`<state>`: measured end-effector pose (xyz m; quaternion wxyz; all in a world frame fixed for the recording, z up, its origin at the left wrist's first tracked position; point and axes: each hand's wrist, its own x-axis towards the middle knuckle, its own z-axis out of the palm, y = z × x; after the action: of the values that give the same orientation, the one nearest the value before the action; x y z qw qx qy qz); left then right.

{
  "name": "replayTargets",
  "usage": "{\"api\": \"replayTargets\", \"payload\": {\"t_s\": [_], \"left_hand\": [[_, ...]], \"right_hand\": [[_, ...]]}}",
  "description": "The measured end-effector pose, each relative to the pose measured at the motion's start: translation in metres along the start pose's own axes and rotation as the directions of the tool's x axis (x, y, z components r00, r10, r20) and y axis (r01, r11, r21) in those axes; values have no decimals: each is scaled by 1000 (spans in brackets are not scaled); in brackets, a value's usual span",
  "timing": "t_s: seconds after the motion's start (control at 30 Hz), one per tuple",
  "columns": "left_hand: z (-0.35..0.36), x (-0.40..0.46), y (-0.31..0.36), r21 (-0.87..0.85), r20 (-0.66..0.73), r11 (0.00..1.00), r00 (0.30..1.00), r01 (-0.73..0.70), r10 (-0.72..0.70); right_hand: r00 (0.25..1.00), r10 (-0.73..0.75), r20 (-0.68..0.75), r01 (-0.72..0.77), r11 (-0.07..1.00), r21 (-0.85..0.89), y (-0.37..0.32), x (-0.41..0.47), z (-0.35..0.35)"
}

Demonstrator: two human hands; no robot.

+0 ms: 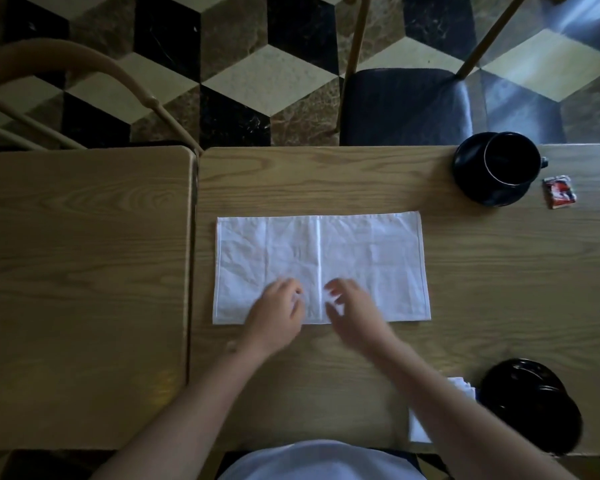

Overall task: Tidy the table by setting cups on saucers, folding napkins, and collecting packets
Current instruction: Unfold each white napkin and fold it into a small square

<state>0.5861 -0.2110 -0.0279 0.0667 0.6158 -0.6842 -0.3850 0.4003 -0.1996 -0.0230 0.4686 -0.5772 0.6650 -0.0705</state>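
A: Where does the napkin (321, 268) lie, and which way does it run?

B: Flat on the wooden bench (482, 271), in front of the person, its long axis left to right across the view. A pale crease runs down the middle, from far edge to near edge. It looks already folded once into this wide rectangle.

A: And the hands?

B: The left hand (274, 315) and right hand (355, 311) sit either side of that crease, over the near edge. Fingers (293, 289) are loosely spread and gripping nothing; the picture blurs too much to say whether they press the cloth.

A: How will the cloth handle?

B: Likely light, soft and limp, with faint wrinkles; it should slide easily on the smooth wood. A pinch at one short end's corners, carried over to the other end, seems the natural hold.

A: The rest?

B: A black cup (511, 159) already stands on its saucer (465, 168) at the far right, a red packet (560, 192) just beside it. Near the right forearm lie another black piece of crockery (534, 403) and a white folded napkin (418, 427).
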Motion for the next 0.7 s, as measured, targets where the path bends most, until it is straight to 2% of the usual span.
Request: {"api": "replayTargets", "payload": {"t_s": [0.07,0.23,0.33,0.43,0.5,0.6,0.7], "left_hand": [[22,-11,-1,-61,85,998,996,18,-13],[26,-8,-17,-90,110,976,976,198,-187],[7,-9,-43,-8,58,954,952,300,-299],[-16,-16,-79,29,-15,908,908,418,-418],[-22,-20,-93,33,-20,897,897,441,-441],[-18,-20,-94,35,-13,888,889,458,-458],[-22,-19,-85,8,-15,852,852,523,-523]], "right_hand": [[994,-3,110,5,1000,-20,-8,-8,28],[994,30,101,-20,995,-102,6,-16,44],[996,86,38,-78,982,-169,34,-18,23],[978,180,-110,-203,942,-267,77,-24,-15],[959,208,-195,-260,917,-301,101,-31,-36],[964,186,-190,-239,920,-312,111,-36,-44],[962,212,-169,-254,923,-288,107,-33,-43]]}}
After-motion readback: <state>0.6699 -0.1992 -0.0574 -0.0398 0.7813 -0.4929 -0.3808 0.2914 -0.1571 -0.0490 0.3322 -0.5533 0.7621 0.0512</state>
